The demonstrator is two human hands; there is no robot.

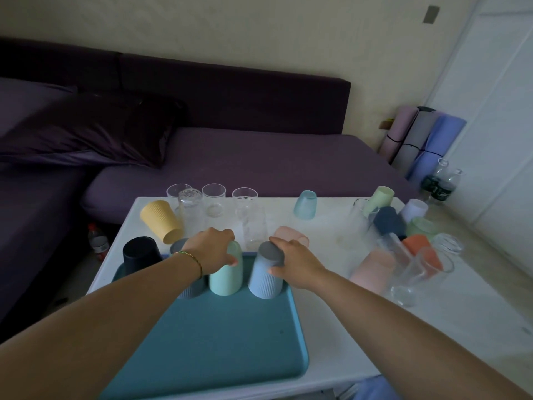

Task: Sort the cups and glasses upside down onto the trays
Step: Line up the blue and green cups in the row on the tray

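Two hands, two cups, one tray: we are looking down at the placing step of the sort. The left hand (pixel 212 248) has its grip curled over the base of a mint cup (pixel 225 280), and the right hand (pixel 294 259) has its grip wrapped around the upper end of a light blue ribbed cup (pixel 265 277). Both cups are mouth-down, side by side at the far end of the teal tray (pixel 225 342), which lies on the white tabletop (pixel 360 327).

A grey cup (pixel 191 288), partly hidden behind the left forearm, stands in the same row. A dark cup (pixel 141 252) stands inverted at the tray's far left corner (whether it is on the tray or just off it, we cannot tell).

By our reading, the two cups are down or nearly so. What comes next is letting go cleanly without tipping them, then reaching for more.

Plenty remains. A yellow cup (pixel 161 220) and a pink cup (pixel 291 235) are just beyond the tray, clear glasses (pixel 213 199) line the far edge, and a jumble of cups and glasses (pixel 403 246) crowds the right side. We see no second tray, so the glasses have no visible home.
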